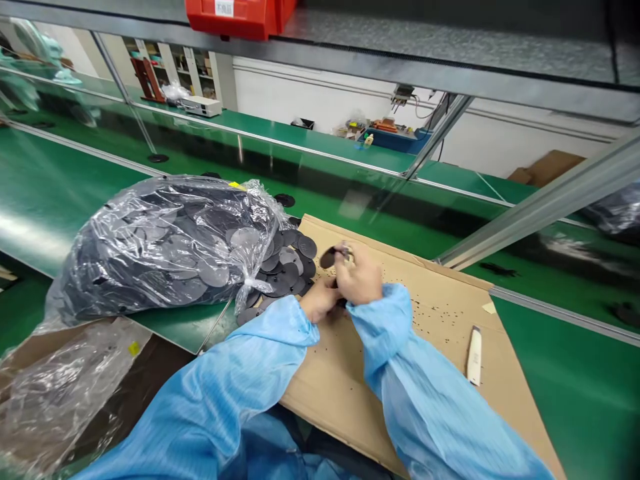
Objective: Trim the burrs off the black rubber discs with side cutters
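Discs fill one tied bag; the right hand holds one.

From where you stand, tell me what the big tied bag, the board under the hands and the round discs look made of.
Tied bag: clear, glossy plastic film, crinkled.
Board: matte brown cardboard, folded edge.
Discs: dark, dull; plastic or rubber, unclear.

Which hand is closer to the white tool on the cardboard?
The right hand. It is beyond the white tool and to its left; the left hand is farther left, beside the pile of dark discs.
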{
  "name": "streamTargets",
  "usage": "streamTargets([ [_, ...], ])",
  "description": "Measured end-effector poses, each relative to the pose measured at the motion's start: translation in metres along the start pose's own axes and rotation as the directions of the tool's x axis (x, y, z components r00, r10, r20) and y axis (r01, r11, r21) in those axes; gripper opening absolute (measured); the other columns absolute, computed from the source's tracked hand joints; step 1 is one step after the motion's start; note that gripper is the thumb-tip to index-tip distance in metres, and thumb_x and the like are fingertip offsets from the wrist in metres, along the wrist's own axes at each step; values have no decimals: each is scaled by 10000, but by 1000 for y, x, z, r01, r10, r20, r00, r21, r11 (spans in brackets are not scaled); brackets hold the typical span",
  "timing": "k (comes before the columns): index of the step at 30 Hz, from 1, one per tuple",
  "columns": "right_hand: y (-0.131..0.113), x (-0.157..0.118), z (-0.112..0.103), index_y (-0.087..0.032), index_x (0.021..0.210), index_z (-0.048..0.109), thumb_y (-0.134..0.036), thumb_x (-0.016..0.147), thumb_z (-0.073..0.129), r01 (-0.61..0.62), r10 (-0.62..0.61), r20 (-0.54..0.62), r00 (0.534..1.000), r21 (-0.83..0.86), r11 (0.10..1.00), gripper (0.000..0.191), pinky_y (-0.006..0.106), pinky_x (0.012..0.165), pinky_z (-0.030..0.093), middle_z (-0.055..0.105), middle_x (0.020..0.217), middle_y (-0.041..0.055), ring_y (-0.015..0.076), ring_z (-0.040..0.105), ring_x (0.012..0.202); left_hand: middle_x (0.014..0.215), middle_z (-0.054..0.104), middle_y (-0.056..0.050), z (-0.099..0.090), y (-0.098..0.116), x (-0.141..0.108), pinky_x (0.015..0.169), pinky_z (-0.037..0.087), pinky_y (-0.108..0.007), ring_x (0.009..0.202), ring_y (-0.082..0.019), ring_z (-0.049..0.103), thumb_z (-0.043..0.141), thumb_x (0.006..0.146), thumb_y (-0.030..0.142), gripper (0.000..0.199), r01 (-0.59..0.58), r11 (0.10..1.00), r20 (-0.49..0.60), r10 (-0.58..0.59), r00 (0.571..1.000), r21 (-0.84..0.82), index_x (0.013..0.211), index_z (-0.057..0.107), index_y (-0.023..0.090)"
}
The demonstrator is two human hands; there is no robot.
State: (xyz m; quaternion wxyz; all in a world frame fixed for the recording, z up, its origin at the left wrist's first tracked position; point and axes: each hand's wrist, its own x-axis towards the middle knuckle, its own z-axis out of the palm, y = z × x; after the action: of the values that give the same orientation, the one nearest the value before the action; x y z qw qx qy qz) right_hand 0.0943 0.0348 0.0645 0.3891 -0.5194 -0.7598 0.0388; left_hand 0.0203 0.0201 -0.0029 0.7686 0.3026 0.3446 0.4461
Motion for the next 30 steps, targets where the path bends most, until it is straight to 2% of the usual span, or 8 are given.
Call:
streamTargets([
  [3, 29, -35, -15, -179, 1095, 567, -286, 869, 486, -83, 142, -312, 939, 194, 977, 263, 332, 753, 501, 636, 917, 61, 187, 613, 796, 653, 625, -29, 1, 3, -4, 551, 525, -288, 562, -150, 611, 690, 762, 350, 281, 68, 998, 25, -68, 997, 8, 921, 593, 140],
  [6, 43, -67, -18, -178, 1109, 550, -279, 871, 500, -78, 182, -421, 888, 254, 964, 263, 341, 773, 497, 599, 930, 74, 187, 597, 823, 700, 651, -62, 1, 5, -9, 562, 540, -284, 617, -164, 644, 646, 783, 474, 376, 128, 992, 84, -128, 988, 8, 947, 597, 139],
  [10, 44, -86, -16, -210, 1021, 578, -245, 854, 478, -44, 114, -307, 945, 228, 973, 197, 391, 816, 493, 601, 941, 97, 225, 587, 888, 760, 660, -80, 0, 5, -12, 568, 548, -273, 645, -162, 648, 684, 739, 522, 450, 141, 990, 160, -141, 977, 12, 958, 616, 135],
  [14, 45, -85, -18, -221, 1003, 581, -230, 836, 470, -44, 96, -178, 979, 276, 960, 201, 412, 896, 472, 610, 1020, 106, 241, 581, 984, 848, 654, -39, -2, 6, -11, 562, 545, -240, 675, -136, 639, 812, 645, 319, 445, -4, 999, 57, 7, 998, -39, 1010, 603, 173],
  [17, 49, -83, -19, -202, 1031, 574, -260, 856, 488, -116, 191, -179, 965, 362, 925, 203, 390, 913, 461, 618, 1059, 104, 229, 583, 1003, 947, 655, -50, -2, 7, -11, 589, 555, -264, 742, -161, 651, 822, 627, 275, 475, -136, 991, -52, 135, 989, -14, 1031, 593, 177],
  [21, 51, -82, -19, -183, 956, 587, -376, 864, 531, -280, 347, -108, 932, 395, 875, 221, 326, 782, 479, 643, 875, 62, 192, 599, 803, 968, 659, -70, 4, 3, -13, 676, 563, -334, 799, -192, 652, 826, 611, 256, 476, -194, 980, -50, 196, 979, 48, 1017, 601, 151],
  [24, 52, -81, -19, -180, 846, 593, -416, 847, 546, -316, 356, -61, 932, 341, 886, 240, 300, 717, 460, 616, 773, 37, 173, 562, 712, 950, 668, -72, 7, -1, -15, 745, 554, -393, 833, -208, 646, 832, 595, 249, 460, -214, 976, -42, 216, 976, 49, 986, 616, 137],
  [30, 63, -79, -22, -180, 996, 627, -485, 828, 569, -341, 320, 125, 939, 460, 820, 353, 301, 754, 465, 652, 892, 43, 185, 586, 803, 922, 684, -81, 3, -3, -13, 868, 500, -396, 867, -207, 636, 821, 610, 263, 379, -309, 944, -14, 313, 950, 112, 926, 672, 117],
])
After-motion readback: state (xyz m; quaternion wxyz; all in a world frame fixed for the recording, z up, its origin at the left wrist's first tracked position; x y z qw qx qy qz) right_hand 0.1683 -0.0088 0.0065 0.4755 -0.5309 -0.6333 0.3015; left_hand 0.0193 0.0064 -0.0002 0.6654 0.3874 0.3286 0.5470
